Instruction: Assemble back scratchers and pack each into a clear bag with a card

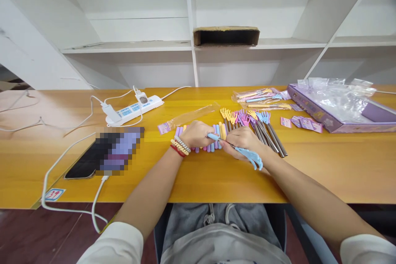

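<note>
Near the table's middle, my left hand (pixel 198 135) is closed on the light blue handle (pixel 213 136) of a back scratcher. Just right of it, my right hand (pixel 243 142) grips the metal rod of the same piece, whose blue claw head (pixel 251 156) points down to the right. Several pastel handles (pixel 223 130), purple, blue and yellow, lie in a row behind and under my hands. Beyond my right hand sit several metal rods (pixel 274 136) with yellow, pink, purple and blue claw heads (pixel 244 119).
Clear bags (pixel 196 116) and packed scratchers (pixel 260 95) lie behind. At right are small cards (pixel 306 123) and a purple box (pixel 335 126) of plastic bags. A power strip (pixel 134 110) and phones (pixel 83 161) with white cables are at left. A cardboard box (pixel 226 29) sits on the shelf.
</note>
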Available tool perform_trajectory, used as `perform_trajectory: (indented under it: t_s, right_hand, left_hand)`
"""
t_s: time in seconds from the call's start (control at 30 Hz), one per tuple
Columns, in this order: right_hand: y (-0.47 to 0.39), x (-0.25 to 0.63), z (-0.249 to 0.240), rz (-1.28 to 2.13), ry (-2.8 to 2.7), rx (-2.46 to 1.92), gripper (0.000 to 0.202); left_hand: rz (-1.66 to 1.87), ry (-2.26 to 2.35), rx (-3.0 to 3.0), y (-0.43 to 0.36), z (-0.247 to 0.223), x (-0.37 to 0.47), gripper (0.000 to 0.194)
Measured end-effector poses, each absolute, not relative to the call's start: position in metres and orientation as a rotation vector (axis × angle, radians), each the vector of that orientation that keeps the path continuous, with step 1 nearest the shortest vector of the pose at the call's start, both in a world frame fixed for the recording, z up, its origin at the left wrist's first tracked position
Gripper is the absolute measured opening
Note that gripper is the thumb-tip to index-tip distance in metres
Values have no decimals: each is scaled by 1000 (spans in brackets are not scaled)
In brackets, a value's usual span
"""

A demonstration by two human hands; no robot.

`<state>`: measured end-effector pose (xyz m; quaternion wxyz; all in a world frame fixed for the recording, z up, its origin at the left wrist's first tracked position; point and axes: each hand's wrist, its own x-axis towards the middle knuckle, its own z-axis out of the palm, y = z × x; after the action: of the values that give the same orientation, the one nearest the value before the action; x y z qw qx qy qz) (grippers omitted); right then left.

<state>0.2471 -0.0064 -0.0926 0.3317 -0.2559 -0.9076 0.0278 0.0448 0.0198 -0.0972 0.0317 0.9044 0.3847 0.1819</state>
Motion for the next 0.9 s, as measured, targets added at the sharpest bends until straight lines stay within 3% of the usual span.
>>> perform_trajectory:
  t_s: [0.33,0.9]
  right_hand:
    - [-5,258,-93,87,-2348,-599,40]
    - [-2,259,-112,465,-1931,-677,47]
  left_hand:
    - [524,1383,2842,26,-94,27,28]
    - [577,1794,2776,27,-89,1,35]
